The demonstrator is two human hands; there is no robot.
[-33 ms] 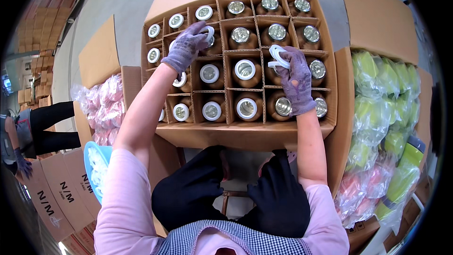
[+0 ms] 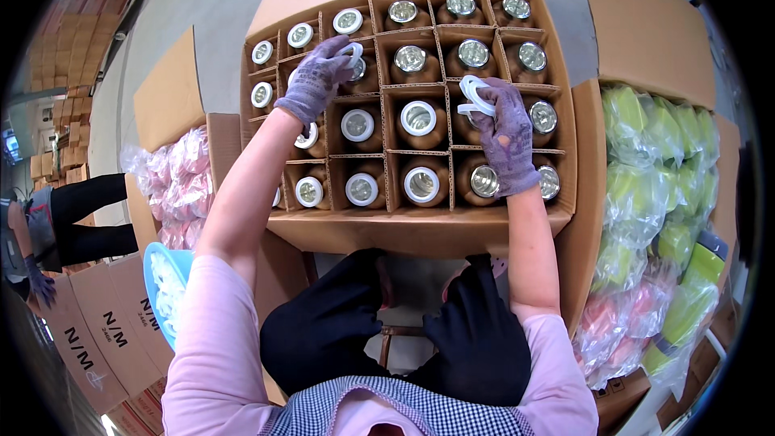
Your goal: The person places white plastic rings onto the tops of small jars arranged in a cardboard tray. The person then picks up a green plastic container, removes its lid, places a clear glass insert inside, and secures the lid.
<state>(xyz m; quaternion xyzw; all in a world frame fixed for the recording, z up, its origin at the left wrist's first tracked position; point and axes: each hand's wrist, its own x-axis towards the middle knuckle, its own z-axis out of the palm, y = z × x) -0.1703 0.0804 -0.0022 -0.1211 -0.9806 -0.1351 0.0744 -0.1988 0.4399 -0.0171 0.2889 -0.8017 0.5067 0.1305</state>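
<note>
The big corrugated carton (image 2: 420, 234) is stiff brown board, split by thin cardboard dividers (image 2: 387, 149) into square cells, each holding one upright brown bottle (image 2: 422, 184) with a round shiny mouth; they look hard, smooth and probably breakable, best gripped at the neck. Some mouths already wear a white ring, others show bare silvery tops. The left hand (image 2: 316, 81), in a knitted purple-grey glove, is closed narrowly on a white ring (image 2: 352, 55) over a cell in the second row. The right hand (image 2: 507, 133), gloved alike, pinches a small bunch of white rings (image 2: 473, 95) above the middle cells. The rings seem light, thin and slightly bendy plastic, easiest held by the rim between fingertips.
</note>
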